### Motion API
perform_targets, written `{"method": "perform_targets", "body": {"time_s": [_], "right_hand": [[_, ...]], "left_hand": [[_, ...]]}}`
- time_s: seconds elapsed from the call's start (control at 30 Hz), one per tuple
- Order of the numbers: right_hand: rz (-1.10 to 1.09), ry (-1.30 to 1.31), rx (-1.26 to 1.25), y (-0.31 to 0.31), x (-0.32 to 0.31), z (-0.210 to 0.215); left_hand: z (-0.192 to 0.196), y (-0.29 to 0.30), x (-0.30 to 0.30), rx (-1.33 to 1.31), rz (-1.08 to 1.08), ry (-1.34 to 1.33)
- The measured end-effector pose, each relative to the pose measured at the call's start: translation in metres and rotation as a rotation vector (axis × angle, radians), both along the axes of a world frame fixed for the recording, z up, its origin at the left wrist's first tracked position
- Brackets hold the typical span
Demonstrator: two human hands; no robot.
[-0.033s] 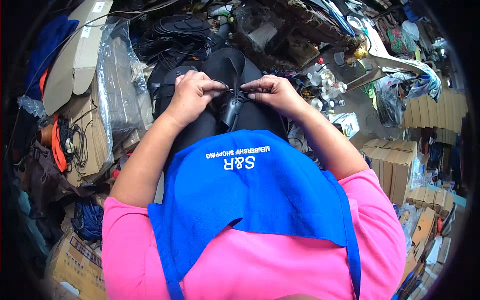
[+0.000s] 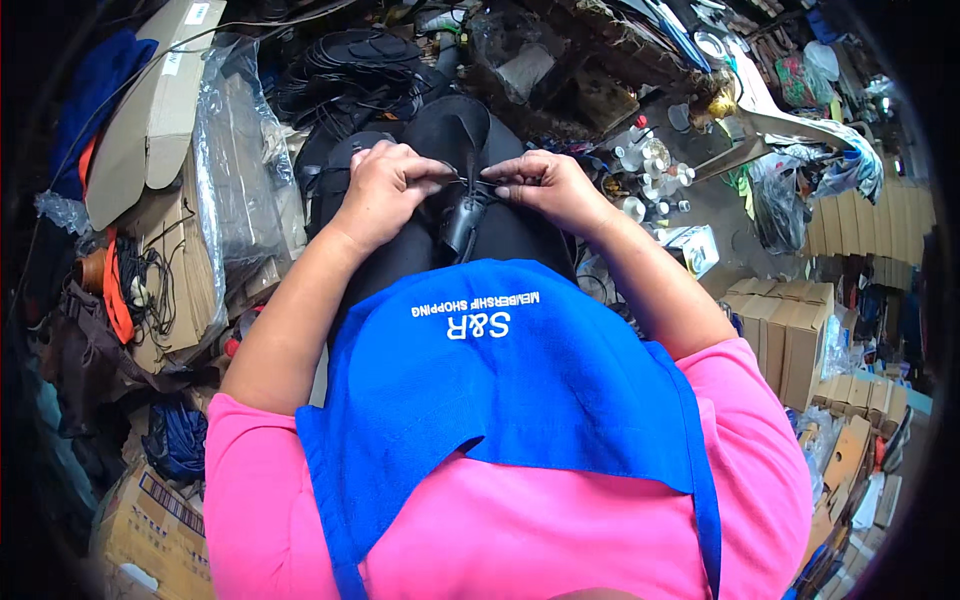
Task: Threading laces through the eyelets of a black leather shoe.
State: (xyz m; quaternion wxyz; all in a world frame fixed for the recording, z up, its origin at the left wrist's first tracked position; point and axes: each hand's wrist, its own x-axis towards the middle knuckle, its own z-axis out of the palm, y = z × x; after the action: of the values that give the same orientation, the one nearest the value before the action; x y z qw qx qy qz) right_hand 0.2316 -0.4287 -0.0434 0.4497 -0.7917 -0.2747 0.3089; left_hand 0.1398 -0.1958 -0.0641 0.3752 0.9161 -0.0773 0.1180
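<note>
A black leather shoe [image 2: 461,228] rests between my thighs, its smooth toe part toward me and a tall black piece rising behind it. Thin dark lace [image 2: 472,182] crosses the top of the shoe and runs out to both sides. On the left side of the shoe, my left hand [image 2: 388,188] pinches one end of the lace between thumb and fingers. My right hand [image 2: 552,190] pinches the other end on the right, its fingertips close to the shoe. The lace is too thin and dark to tell whether it is knotted.
A blue apron [image 2: 520,390] covers my lap. At the left lean cardboard sheets [image 2: 155,120] and a plastic-wrapped stack [image 2: 235,170]. A coil of black cord [image 2: 350,75] lies ahead. Several small bottles [image 2: 650,160] stand at the right, with cardboard boxes [image 2: 785,335] nearer.
</note>
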Motion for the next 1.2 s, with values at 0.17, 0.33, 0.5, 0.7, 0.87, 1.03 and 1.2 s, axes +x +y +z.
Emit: {"method": "perform_targets", "body": {"time_s": [0.17, 0.33, 0.5, 0.7, 0.87, 1.03, 1.2], "right_hand": [[-0.057, -0.007, 0.043, 0.004, -0.005, -0.001], [-0.077, 0.019, 0.007, 0.009, -0.010, 0.001], [-0.057, -0.024, 0.024, 0.014, -0.007, -0.005], [-0.002, 0.110, 0.083, 0.014, 0.004, -0.013], [-0.028, 0.100, 0.117, 0.013, 0.002, -0.017], [-0.060, 0.060, 0.099, 0.000, 0.009, -0.003], [-0.046, 0.219, 0.116, -0.010, 0.013, -0.004]], "left_hand": [[0.005, -0.010, 0.003, -0.059, 0.026, 0.056], [-0.003, -0.021, 0.007, -0.301, 0.088, 0.261], [0.005, -0.026, 0.011, -0.390, 0.101, 0.387], [0.008, -0.014, 0.015, -0.401, 0.002, 0.362], [0.011, -0.011, 0.014, -0.361, -0.051, 0.263], [0.015, 0.002, 0.009, 0.038, -0.006, 0.029], [0.022, 0.003, -0.005, 0.215, 0.011, 0.019]]}}
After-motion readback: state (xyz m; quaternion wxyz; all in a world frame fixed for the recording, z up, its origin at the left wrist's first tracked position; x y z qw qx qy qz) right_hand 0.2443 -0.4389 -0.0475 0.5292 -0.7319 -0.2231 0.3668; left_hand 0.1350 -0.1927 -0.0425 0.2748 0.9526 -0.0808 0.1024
